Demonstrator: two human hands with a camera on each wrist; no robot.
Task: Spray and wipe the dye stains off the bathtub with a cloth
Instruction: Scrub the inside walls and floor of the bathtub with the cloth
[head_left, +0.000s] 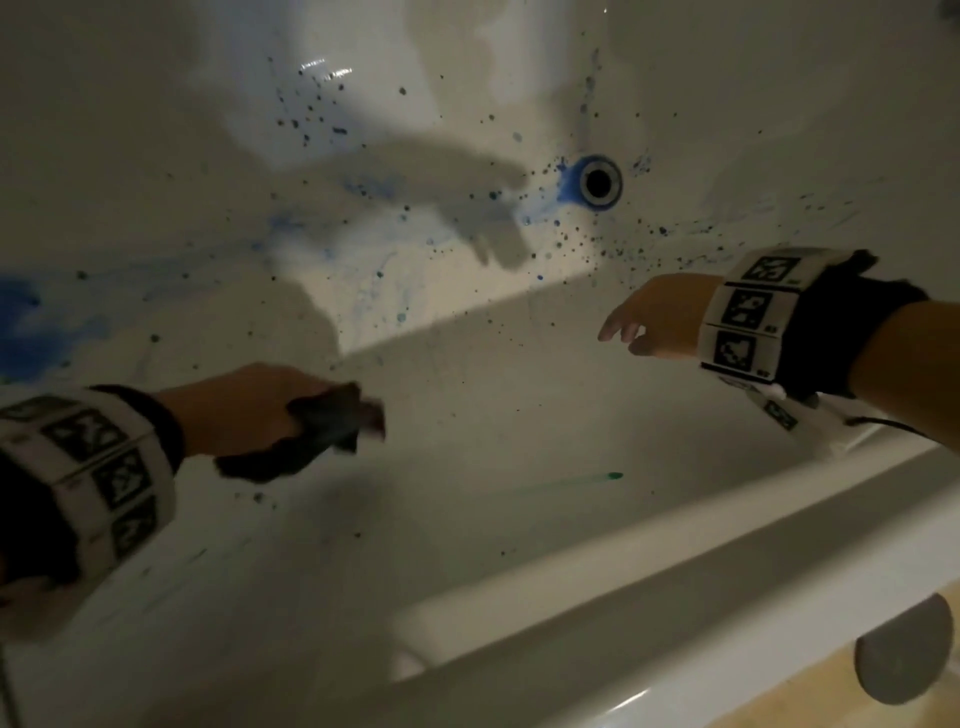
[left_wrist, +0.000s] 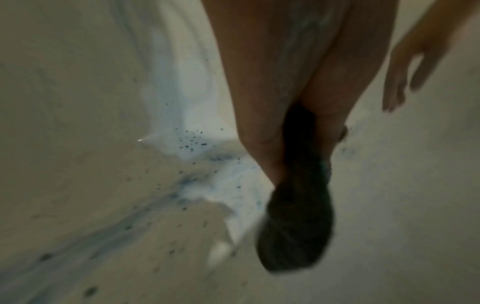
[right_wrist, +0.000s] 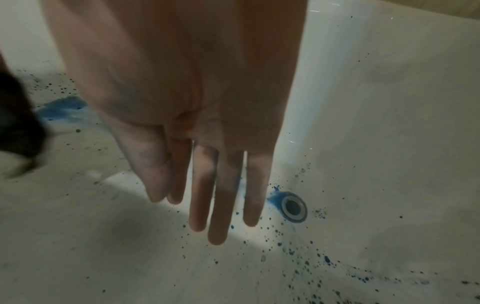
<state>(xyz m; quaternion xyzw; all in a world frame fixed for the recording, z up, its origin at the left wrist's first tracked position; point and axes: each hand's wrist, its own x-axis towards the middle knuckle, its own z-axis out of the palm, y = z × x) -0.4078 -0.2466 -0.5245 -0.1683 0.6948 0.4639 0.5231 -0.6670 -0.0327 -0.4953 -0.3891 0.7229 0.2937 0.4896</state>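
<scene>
blue dye stains (head_left: 563, 184) are pooling against the metal drain (head_left: 601, 182) and speckling out across the white bathtub (head_left: 571, 582) floor, with a bigger blue smear (head_left: 21, 317) lying off at the left edge of the head view. the left hand (head_left: 244, 405) is reaching in over the near inner wall, fingers curling tight around a dark cloth (head_left: 311, 431) that is bunching up in the fist and hanging just above the tub surface; whether it is touching the enamel, cannot tell. the right hand (head_left: 654, 319) is hovering inside the tub, well apart from the cloth, near the drain, and the right wrist view is showing its fingers (right_wrist: 218, 205) stretching out straight and holding nothing, faint bluish marks on the skin. a single green streak (head_left: 597, 479) is sitting on the near wall between the two hands. both wrists are wearing patterned marker bands (head_left: 748, 312).
</scene>
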